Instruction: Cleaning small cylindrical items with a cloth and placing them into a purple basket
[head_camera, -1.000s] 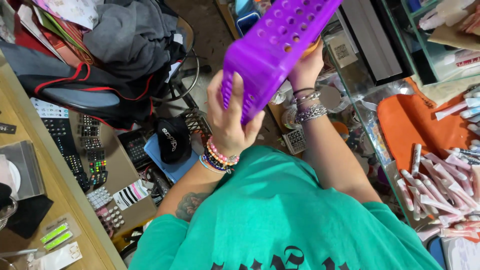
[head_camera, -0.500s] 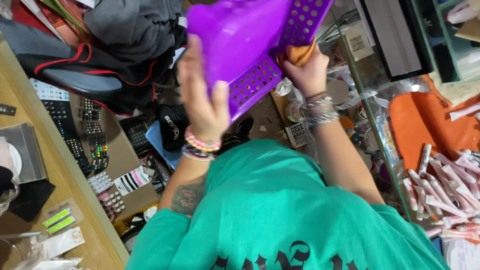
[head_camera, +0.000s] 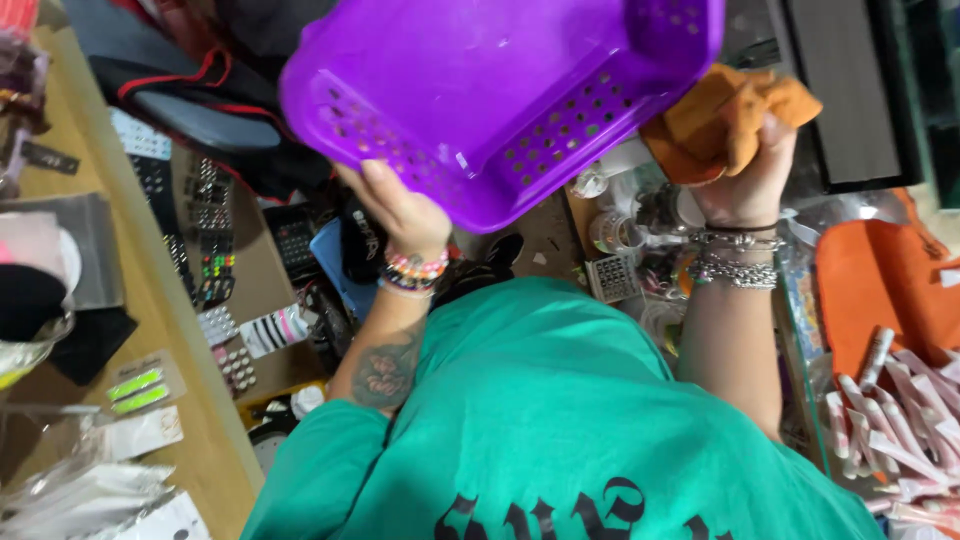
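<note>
A purple plastic basket (head_camera: 500, 90) with perforated sides is held up close in front of me, tilted. My left hand (head_camera: 400, 210), with bead bracelets on the wrist, grips its lower rim from below. My right hand (head_camera: 745, 175), wearing chain bracelets, clutches a crumpled orange cloth (head_camera: 725, 120) and presses it against the basket's right side. My green shirt (head_camera: 560, 420) fills the bottom of the view.
A wooden counter (head_camera: 190, 400) on the left carries small packets and cards of stick-on nails (head_camera: 210, 260). A chair piled with dark clothes (head_camera: 200, 100) stands behind it. At the right, pink tubes (head_camera: 900, 410) lie beside an orange fabric (head_camera: 880, 280). Small jars (head_camera: 620, 230) clutter the middle.
The basket has come up and closer to me and tipped over further. My right hand with the orange cloth has shifted to the basket's right side.
</note>
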